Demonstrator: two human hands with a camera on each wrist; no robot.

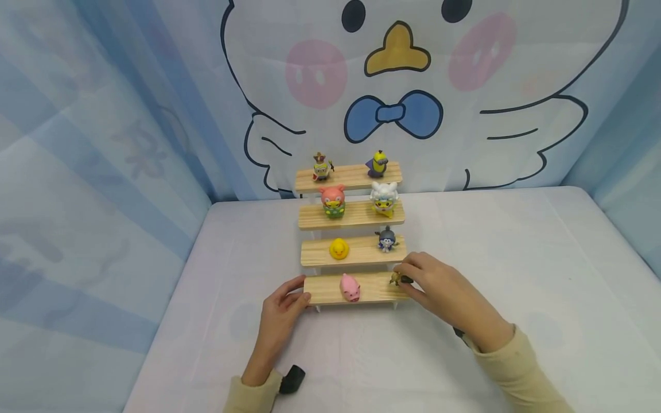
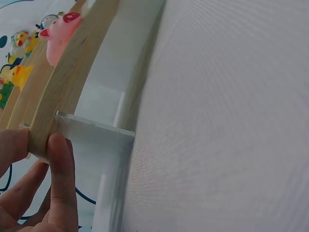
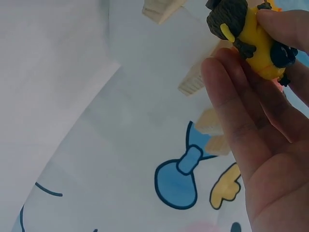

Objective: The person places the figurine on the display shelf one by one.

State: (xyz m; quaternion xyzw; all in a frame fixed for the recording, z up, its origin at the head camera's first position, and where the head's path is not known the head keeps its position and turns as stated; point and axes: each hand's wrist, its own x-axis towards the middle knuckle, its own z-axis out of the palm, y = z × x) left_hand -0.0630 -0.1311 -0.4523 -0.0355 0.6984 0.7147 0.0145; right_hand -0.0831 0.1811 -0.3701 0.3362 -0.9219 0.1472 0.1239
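Note:
My left hand (image 1: 281, 312) pinches the left end of the lowest wooden shelf board (image 1: 325, 291) between thumb and fingers, on a stepped display stand. In the left wrist view a clear support panel (image 2: 96, 130) shows under that board. Over the board's right end, my right hand (image 1: 449, 292) holds a small yellow minion figurine (image 3: 263, 48) with dark hair and dark clothing, which lies sideways in the right wrist view. A pink toy pig (image 1: 350, 288) stands mid-board between the two hands. One step up are a yellow rubber duck (image 1: 339, 249) and a grey-helmeted figurine (image 1: 386, 240).
Higher steps carry a figurine in a pink hood (image 1: 333, 201), one in a white hood (image 1: 384, 199), a crowned minion (image 1: 321, 168) and a caped yellow figurine (image 1: 378, 164). The stand is on a white-covered table (image 1: 516, 258) before a printed curtain (image 1: 403, 120).

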